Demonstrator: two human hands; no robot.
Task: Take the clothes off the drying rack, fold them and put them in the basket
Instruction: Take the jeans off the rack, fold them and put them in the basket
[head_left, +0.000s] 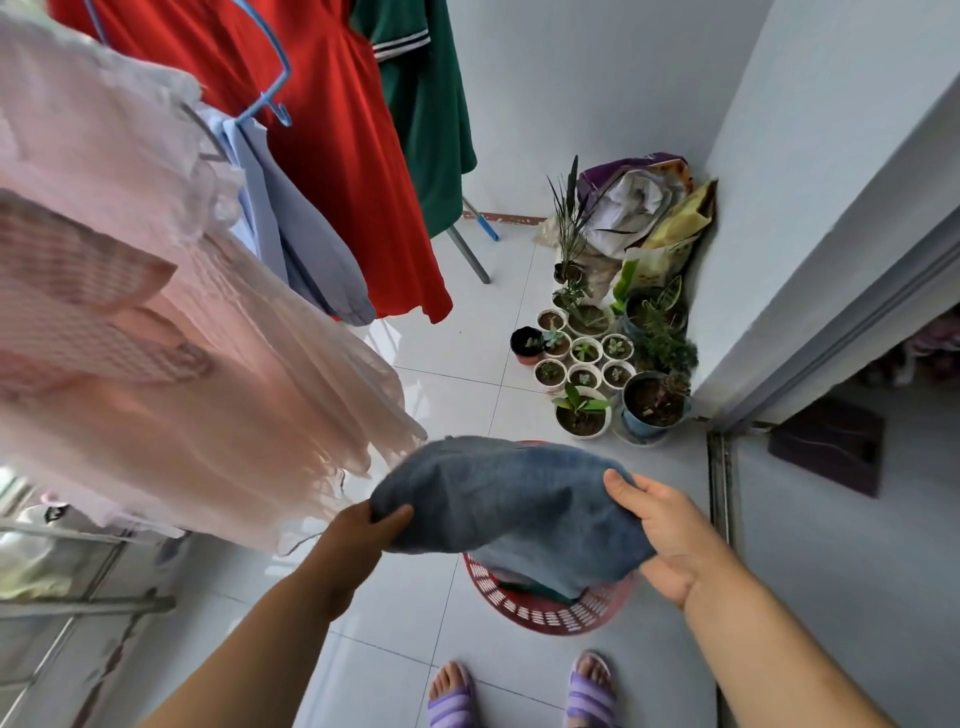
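Left hand (363, 530): closed on the left edge of the blue cloth (498, 499), lower centre.
Right hand (660, 535): fingers half curled, gripping the cloth's right edge.
Red basket (545, 616): under the cloth, on the floor.

Bright soft daylight, wide-angle edge bending, slight blur.

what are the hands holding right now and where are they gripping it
Both hold a folded blue denim garment above the red basket: left hand pinches its left edge, right hand grips its right edge.

Head-worn camera looks steeply down, close over the tiled floor (467, 395).
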